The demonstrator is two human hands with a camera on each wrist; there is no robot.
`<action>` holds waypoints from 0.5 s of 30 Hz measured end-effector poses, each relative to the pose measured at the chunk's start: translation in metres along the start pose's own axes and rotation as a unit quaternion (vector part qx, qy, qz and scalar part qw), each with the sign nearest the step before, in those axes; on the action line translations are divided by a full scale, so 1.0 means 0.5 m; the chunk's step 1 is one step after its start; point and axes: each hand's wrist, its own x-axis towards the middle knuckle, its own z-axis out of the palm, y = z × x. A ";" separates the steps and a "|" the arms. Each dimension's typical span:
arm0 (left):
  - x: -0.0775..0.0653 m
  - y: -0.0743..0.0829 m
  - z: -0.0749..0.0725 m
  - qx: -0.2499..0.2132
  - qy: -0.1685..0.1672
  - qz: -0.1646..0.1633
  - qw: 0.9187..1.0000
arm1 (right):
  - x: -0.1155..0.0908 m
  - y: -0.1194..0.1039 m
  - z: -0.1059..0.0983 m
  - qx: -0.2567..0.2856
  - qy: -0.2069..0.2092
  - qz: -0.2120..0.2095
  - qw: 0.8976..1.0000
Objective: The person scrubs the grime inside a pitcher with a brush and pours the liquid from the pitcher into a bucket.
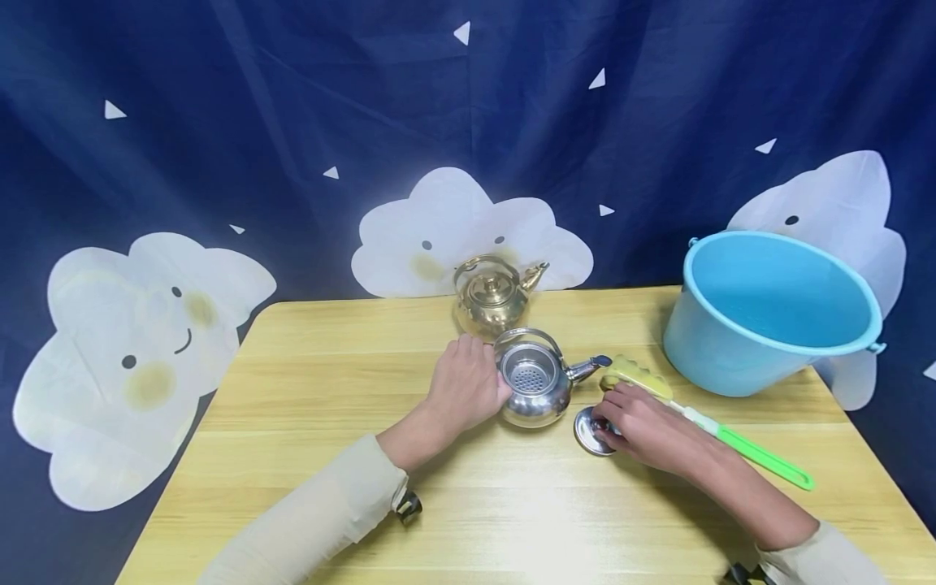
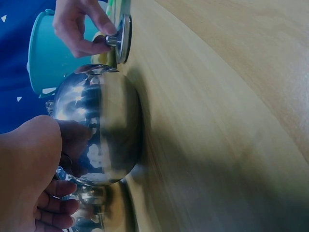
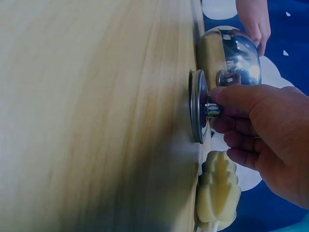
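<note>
Shiny silver metal teapot (image 1: 537, 404), round-bellied, stands upright and uncovered on the pale wood-grain tabletop (image 1: 329, 366), near the middle, and from here I can see right down to the perforated strainer (image 1: 530, 379) in its mouth. Its arched handle is up, and its dark-tipped spout points to the person's right. The person's left hand (image 1: 468, 382) grips the pot's left side, fingers curled and thumb against the metal; I can't make out whether the foot of the handle is caught in that grip as well.

Just beyond the spout, the right hand (image 1: 643, 422) is nearly closed, pinching the small knob of a round silver metal lid (image 1: 588, 435) between thumb and fingers. That lid is knob-up, low over the wood, though whether its rim touches I can't tell.

Close by that hand lies a brush with a knobbly yellow sponge head, white neck and bright green handle (image 1: 764, 457). Behind the silver pot sits a gold-coloured metal kettle (image 1: 493, 307), its lid on. A light-blue plastic bucket (image 1: 695, 357) stands at the far right, before a navy curtain (image 1: 292, 81) printed with white clouds.
</note>
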 end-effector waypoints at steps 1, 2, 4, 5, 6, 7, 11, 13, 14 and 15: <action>0.000 0.000 0.001 0.000 0.000 0.000 1.000 | 0.000 0.000 0.000 0.002 -0.002 0.000 1.000; 0.000 0.000 0.001 0.000 0.000 0.000 1.000 | 0.000 0.000 0.000 0.004 -0.003 0.001 1.000; 0.000 0.001 0.002 0.003 -0.005 0.000 1.000 | 0.000 -0.001 0.000 0.007 -0.006 0.003 1.000; 0.000 0.001 0.002 0.003 -0.005 0.000 1.000 | 0.000 -0.001 0.000 0.008 -0.007 0.004 1.000; 0.000 0.001 0.002 0.003 -0.005 -0.001 1.000 | 0.000 -0.001 -0.001 0.009 -0.008 0.005 1.000; 0.000 0.001 0.002 0.003 -0.005 -0.001 1.000 | 0.001 -0.001 -0.001 0.010 -0.008 0.005 1.000; 0.000 0.001 0.001 0.001 -0.002 -0.003 1.000 | 0.001 -0.002 -0.004 0.014 -0.010 0.005 1.000; 0.000 0.001 0.001 0.001 -0.002 -0.003 1.000 | 0.002 -0.002 -0.007 0.017 -0.012 0.009 1.000; 0.000 0.001 0.000 0.002 -0.002 -0.003 1.000 | 0.003 -0.002 -0.009 0.020 -0.014 0.012 1.000; 0.000 0.001 0.000 0.004 -0.002 -0.003 1.000 | 0.004 -0.002 -0.012 0.022 -0.016 0.016 1.000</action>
